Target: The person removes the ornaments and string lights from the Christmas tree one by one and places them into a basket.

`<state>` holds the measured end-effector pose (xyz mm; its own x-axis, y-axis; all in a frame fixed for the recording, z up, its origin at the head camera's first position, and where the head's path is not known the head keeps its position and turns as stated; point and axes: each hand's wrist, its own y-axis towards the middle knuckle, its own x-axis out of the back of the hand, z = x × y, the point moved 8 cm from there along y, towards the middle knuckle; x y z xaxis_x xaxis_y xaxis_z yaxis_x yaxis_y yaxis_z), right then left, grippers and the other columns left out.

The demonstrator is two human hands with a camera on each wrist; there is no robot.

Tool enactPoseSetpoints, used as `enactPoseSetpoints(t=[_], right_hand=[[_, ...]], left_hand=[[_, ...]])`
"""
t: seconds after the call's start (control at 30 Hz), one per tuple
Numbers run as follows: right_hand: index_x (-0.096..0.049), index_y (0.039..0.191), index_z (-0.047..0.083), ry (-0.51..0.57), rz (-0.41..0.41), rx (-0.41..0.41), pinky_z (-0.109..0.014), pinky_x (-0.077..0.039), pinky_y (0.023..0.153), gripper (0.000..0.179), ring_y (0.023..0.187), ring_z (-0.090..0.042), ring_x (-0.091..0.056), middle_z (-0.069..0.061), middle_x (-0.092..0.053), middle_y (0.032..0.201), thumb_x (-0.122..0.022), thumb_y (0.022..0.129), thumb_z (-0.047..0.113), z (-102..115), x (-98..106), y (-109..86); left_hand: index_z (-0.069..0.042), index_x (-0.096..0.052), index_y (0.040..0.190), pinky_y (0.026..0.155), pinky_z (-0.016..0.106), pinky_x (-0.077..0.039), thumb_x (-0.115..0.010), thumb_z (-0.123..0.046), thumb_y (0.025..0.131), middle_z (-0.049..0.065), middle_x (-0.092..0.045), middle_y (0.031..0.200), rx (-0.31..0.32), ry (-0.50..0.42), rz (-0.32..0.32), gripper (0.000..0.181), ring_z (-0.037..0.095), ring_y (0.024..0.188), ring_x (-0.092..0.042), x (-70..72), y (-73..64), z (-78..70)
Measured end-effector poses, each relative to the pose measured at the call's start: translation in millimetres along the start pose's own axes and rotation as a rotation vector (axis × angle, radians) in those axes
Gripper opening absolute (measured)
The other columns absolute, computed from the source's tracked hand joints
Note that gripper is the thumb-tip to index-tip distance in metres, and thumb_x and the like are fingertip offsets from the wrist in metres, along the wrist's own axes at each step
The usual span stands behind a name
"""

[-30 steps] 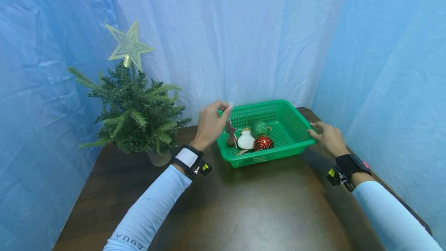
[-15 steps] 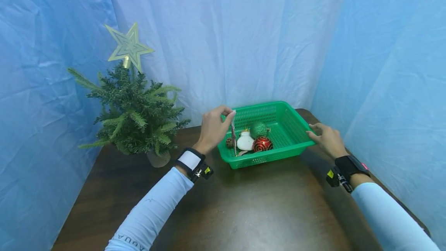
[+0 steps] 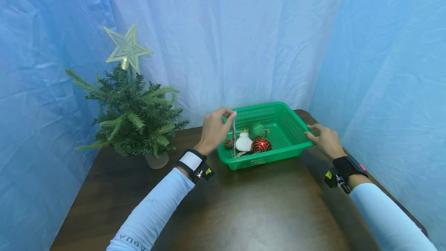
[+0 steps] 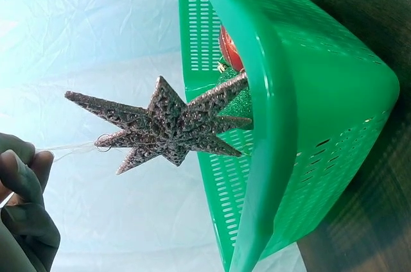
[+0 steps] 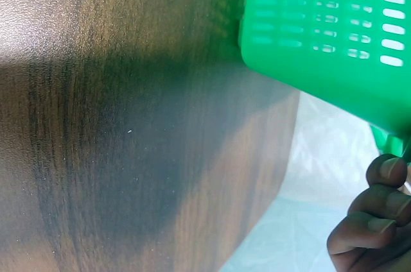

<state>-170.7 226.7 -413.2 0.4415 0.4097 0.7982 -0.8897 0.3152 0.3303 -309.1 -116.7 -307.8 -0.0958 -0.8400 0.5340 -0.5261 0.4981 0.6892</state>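
Note:
My left hand (image 3: 214, 129) pinches the clear string loop of a dark, glittery star ornament (image 4: 170, 121). The star hangs at the left end of a green plastic basket (image 4: 334, 73); in the head view it shows nearly edge-on. On the basket's right rim, my right hand (image 3: 327, 140) holds on with thumb and fingers. Inside the basket lie a glittery green ball (image 3: 258, 131), a red ball with gold swirls (image 3: 261, 145), a white rounded ornament (image 3: 244, 143) and a small brown ball-like piece (image 3: 228, 143).
A small artificial Christmas tree (image 3: 129, 119) with a gold star topper (image 3: 127, 48) stands left of the basket, in a pale pot (image 3: 156, 160). Beneath everything is a dark wooden table (image 3: 251, 212). Blue cloth (image 3: 195, 42) hangs behind and at both sides.
My left hand has come down and slightly right, lowering the star, which has turned from its face to its edge in the head view. The right hand keeps to the rim.

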Motion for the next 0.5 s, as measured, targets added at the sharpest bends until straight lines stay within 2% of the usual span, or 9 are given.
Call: enactPoseSetpoints(t=[0.13,0.2,0.37,0.5], right_hand=[[-0.058,0.141,-0.002,0.004,-0.005,-0.002,-0.036,-0.031,0.050,0.045,0.046,-0.019,-0.032,-0.032,-0.063,0.127,-0.061,0.106,0.027,-1.5,-0.6,-0.2],[-0.058,0.141,-0.002,0.004,-0.008,-0.001,-0.035,-0.032,0.050,0.045,0.046,-0.018,-0.031,-0.032,-0.063,0.128,-0.061,0.106,0.027,-1.7,-0.9,-0.5],[-0.057,0.141,-0.003,0.007,-0.008,0.008,-0.037,-0.034,0.053,0.046,0.048,-0.019,-0.037,-0.032,-0.062,0.130,-0.060,0.107,0.028,0.0,-0.6,-1.1],[-0.057,0.140,-0.003,0.008,-0.010,0.017,-0.038,-0.035,0.055,0.045,0.054,-0.019,-0.047,-0.032,-0.061,0.130,-0.060,0.107,0.027,2.5,0.6,-2.0]], left_hand=[[-0.006,-0.073,0.110,0.047,0.028,-0.032,-0.064,-0.020,0.105,0.009,-0.074,0.100,-0.006,-0.001,0.005,0.018,0.011,0.045,-0.042,-2.7,-0.7,0.4],[-0.006,-0.073,0.110,0.048,0.028,-0.031,-0.064,-0.020,0.105,0.010,-0.074,0.100,-0.007,-0.005,0.009,0.018,0.011,0.045,-0.040,-4.4,-1.4,0.9],[-0.006,-0.073,0.110,0.047,0.027,-0.029,-0.063,-0.020,0.105,0.009,-0.074,0.100,0.001,-0.012,0.010,0.018,0.013,0.042,-0.037,-8.1,-1.6,2.2],[-0.007,-0.074,0.109,0.047,0.027,-0.030,-0.064,-0.020,0.105,0.008,-0.074,0.099,0.004,-0.010,0.012,0.017,0.011,0.043,-0.040,-10.4,-1.8,1.8]])
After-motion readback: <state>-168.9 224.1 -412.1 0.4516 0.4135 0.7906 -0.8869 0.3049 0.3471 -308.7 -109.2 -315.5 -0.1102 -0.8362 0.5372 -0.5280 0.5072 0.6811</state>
